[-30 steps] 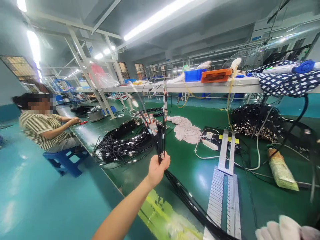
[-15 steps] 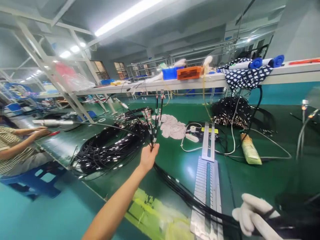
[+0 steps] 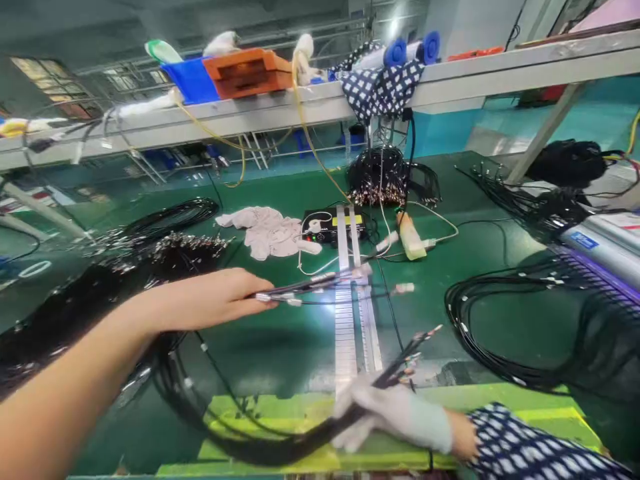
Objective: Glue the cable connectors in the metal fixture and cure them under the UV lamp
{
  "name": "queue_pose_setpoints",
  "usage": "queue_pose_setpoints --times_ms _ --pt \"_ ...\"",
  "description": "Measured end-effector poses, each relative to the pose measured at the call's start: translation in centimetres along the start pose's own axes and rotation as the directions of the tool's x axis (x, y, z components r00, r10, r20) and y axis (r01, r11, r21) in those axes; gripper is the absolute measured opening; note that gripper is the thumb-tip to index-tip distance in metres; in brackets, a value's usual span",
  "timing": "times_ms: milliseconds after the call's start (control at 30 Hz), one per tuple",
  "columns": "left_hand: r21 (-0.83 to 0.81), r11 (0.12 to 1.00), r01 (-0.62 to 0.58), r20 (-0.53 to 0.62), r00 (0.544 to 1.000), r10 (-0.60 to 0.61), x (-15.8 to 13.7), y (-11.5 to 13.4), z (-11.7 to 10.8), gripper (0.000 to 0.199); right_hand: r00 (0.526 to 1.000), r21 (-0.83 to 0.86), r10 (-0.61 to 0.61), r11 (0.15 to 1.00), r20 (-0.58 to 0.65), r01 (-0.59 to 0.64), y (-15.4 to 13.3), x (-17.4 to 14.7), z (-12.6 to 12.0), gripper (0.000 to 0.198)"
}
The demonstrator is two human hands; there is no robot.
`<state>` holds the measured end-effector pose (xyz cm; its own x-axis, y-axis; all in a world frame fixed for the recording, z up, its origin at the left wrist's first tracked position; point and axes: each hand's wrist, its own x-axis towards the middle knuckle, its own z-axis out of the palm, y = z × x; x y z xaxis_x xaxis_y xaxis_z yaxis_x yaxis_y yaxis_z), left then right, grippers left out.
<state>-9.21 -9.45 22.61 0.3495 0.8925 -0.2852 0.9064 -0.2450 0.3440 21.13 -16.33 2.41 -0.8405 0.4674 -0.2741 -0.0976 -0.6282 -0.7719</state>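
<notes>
My bare left hand is closed around one end of a bundle of black cables, whose connector tips point right over the slotted metal plate. The bundle sags in a loop below that hand. In my white-gloved right hand the other end is gripped, its stripped, coloured wire ends fanning up to the right. This hand is near the table's front, over the yellow-green strip. Motion blurs the connectors and the glove.
Coiled black cables lie left and right. Behind the plate are a black box, a crumpled pale cloth and a taped bundle. A shelf crosses above, carrying blue and orange bins.
The view has turned right and down. My left hand has tipped the connector ends from upright to pointing right. My right hand has come inward, and the wire ends now show in it.
</notes>
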Motion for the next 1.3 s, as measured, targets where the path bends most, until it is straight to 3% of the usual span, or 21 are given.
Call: queue_pose_setpoints --times_ms 33,67,133,233,300,333,400,433,500,600,667,767,900,1033,1100,1300 --pt "0.074 0.996 -0.047 0.185 0.982 0.033 1.8 0.0 0.8 0.04 1.0 0.076 -0.023 0.997 0.0 0.022 1.1 1.7 1.2 0.071" --pt "0.159 0.985 -0.064 0.259 0.966 0.021 3.7 -0.3 2.0 0.039 0.998 0.166 -0.041 0.985 -0.053 0.049 1.8 3.2 2.3 0.073" --pt "0.3 0.953 -0.028 0.249 0.967 -0.05 6.9 -1.7 5.0 0.031 0.991 0.403 0.027 0.915 -0.131 0.028 2.3 5.1 3.9 0.076" --pt "0.33 0.944 -0.023 0.146 0.989 -0.026 10.0 -4.4 9.7 0.055 0.966 0.515 0.233 0.818 0.113 -0.257 1.4 5.0 4.2 0.067" --pt "0.293 0.953 -0.082 0.088 0.994 0.058 11.0 -5.7 12.0 0.065 0.934 0.404 0.263 0.848 0.242 -0.343 -0.2 3.4 3.0 0.061" --pt "0.271 0.956 -0.115 0.061 0.993 0.102 11.4 -6.1 12.9 0.061 0.943 0.318 0.235 0.898 0.238 -0.304 -1.2 2.5 2.0 0.059" --pt "0.239 0.959 -0.152 0.002 0.988 0.156 12.0 -6.7 14.2 0.05 0.994 0.082 0.078 0.993 0.079 -0.084 -3.9 0.9 -0.5 0.054" --pt "0.233 0.961 -0.15 -0.027 0.987 0.161 12.2 -6.9 14.7 0.045 0.999 -0.088 -0.025 0.996 -0.025 0.023 -5.4 0.5 -2.1 0.05" --pt "0.23 0.964 -0.133 -0.066 0.986 0.152 12.2 -7.4 15.6 0.042 0.928 -0.431 -0.301 0.883 -0.221 0.184 -8.3 0.3 -5.5 0.04" --pt "0.191 0.971 -0.147 -0.037 0.987 0.156 10.6 -7.9 16.3 0.04 0.733 -0.76 -0.57 0.64 -0.37 0.115 -11.3 1.9 -10.5 0.031" --pt "0.068 0.983 -0.17 0.046 0.985 0.167 8.9 -8.0 16.3 0.038 0.705 -0.88 -0.626 0.475 -0.333 0.006 -12.0 3.8 -12.9 0.031" --pt "-0.089 0.982 -0.167 0.109 0.978 0.176 6.9 -7.7 15.8 0.035 0.735 -0.937 -0.619 0.343 -0.276 -0.062 -11.6 6.9 -14.5 0.035" --pt "-0.098 0.975 -0.201 0.023 0.979 0.204 7.1 -7.4 15.7 0.029 0.77 -0.954 -0.585 0.282 -0.255 -0.102 -10.8 9.1 -13.9 0.034" --pt "-0.39 0.897 -0.208 0.006 0.974 0.228 8.5 -8.3 16.2 0.027 0.794 -0.957 -0.535 0.185 -0.288 -0.223 -11.1 8.9 -12.9 0.035" --pt "-0.464 0.866 -0.187 -0.019 0.979 0.202 8.9 -9.0 16.0 0.025 0.797 -0.955 -0.526 0.186 -0.296 -0.232 -11.4 8.4 -12.7 0.037" --pt "-0.427 0.892 -0.146 -0.142 0.986 0.093 9.1 -11.5 14.5 0.025 0.816 -0.947 -0.497 0.267 -0.295 -0.179 -11.5 6.5 -12.5 0.039"
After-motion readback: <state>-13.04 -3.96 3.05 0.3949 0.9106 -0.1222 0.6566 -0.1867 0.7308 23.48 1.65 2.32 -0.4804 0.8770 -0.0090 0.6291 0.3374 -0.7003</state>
